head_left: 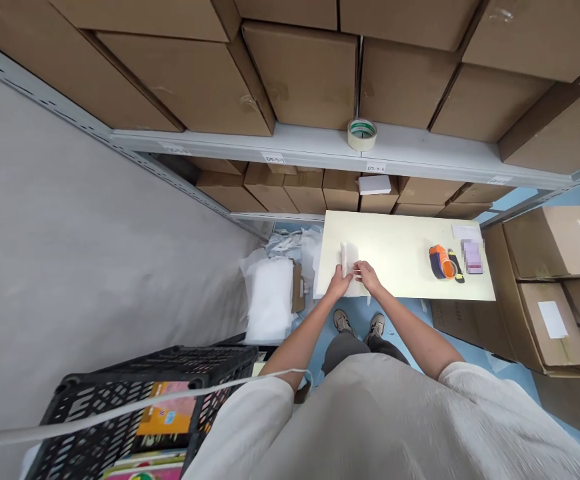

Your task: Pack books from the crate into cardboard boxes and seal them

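A white, thin, translucent sheet, possibly foam or paper wrap point(350, 253), stands folded over the left part of the cream tabletop point(395, 240). What is inside its folds, if anything, I cannot make out. My left hand point(339, 284) is closed around its lower left edge, thumb on top. At its right side, my right hand point(369, 277) has its fingers bent and pinched on the sheet's edge. On the right half of the table lie an orange tape dispenser point(441, 262), a black and yellow box cutter point(456, 267) and a purple packet point(471, 257).
Cardboard boxes point(300, 77) fill the shelf ahead, with a tape roll point(362, 135) on its ledge. A stack of white sheets point(270, 300) stands left of the table. Behind it is a black crate point(155, 400) holding books. More cartons point(555, 247) stand at right.
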Tool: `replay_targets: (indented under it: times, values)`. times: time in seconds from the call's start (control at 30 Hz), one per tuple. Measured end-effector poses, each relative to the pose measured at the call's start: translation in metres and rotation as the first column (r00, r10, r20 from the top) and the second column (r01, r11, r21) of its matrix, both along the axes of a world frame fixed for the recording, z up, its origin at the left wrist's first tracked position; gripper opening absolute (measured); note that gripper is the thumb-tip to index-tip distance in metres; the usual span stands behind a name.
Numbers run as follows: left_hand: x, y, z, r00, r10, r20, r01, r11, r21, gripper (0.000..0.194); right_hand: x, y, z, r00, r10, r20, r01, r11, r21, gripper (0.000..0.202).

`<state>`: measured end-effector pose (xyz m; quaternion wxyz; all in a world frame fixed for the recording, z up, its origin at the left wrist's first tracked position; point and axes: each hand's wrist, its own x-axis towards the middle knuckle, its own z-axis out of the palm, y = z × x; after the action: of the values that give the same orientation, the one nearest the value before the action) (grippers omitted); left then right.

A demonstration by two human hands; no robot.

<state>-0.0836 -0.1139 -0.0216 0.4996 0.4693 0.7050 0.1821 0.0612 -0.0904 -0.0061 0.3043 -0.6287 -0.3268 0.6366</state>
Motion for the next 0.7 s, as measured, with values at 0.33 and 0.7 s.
replay_targets:
  times: [0.33, 0.7]
  values:
    - [-0.049, -0.001, -0.029, 0.980, 0.153, -0.127, -0.161, 0.985, -0.061, 0.041, -0.038, 0.001, -0.028, 0.996, 0.093, 0.002, -0.093, 0.996, -0.015, 0.035]
    - [-0.060, 0.007, -0.041, 0.974, 0.154, -0.164, -0.176, 0.975, -0.134, 0.031, -0.051, 0.000, -0.060, 0.983, 0.140, 0.115, -0.148, 0.987, 0.058, 0.036]
